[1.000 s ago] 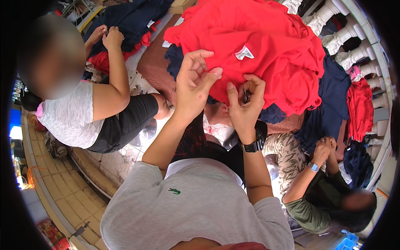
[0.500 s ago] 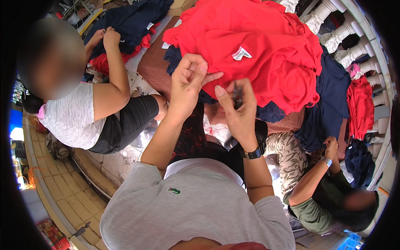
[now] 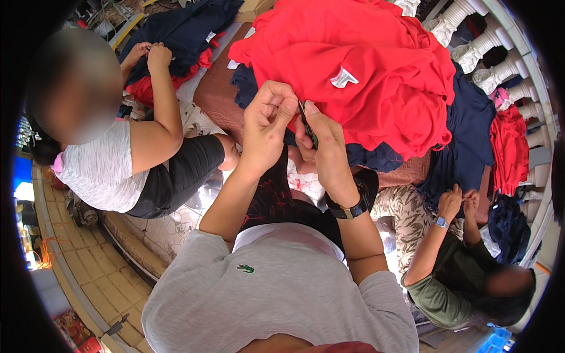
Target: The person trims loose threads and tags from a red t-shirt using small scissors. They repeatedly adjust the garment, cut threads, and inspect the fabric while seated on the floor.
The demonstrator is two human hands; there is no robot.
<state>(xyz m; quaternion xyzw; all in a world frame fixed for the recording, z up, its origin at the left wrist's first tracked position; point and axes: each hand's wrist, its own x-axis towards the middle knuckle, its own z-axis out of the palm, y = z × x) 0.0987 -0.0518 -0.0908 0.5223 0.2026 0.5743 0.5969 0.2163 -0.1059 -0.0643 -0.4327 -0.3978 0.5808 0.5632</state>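
In front of me a big heap of red garments (image 3: 365,53) lies over a brown-covered surface, with a white label (image 3: 344,77) showing on top. My left hand (image 3: 268,126) is closed in a pinch at the heap's near left edge; what its fingertips hold, if anything, is too small to make out. My right hand (image 3: 326,144), with a dark watch at the wrist, is shut on small dark thread snips (image 3: 308,126). The snips' tips point up, right beside my left fingertips. Dark blue cloth (image 3: 374,157) shows beneath the red heap.
To my left a person in a grey top (image 3: 100,165) handles dark navy garments (image 3: 182,35). At lower right, another in a green shirt (image 3: 438,288) works at hanging navy cloth (image 3: 465,135). White balusters (image 3: 471,56) line the right side. Red thread scraps lie on my dark lap (image 3: 265,200).
My right hand has turned and moved left, bringing the snips up to my left fingertips. My left hand has shifted slightly, its fingers curled in more. The person at right has parted their hands.
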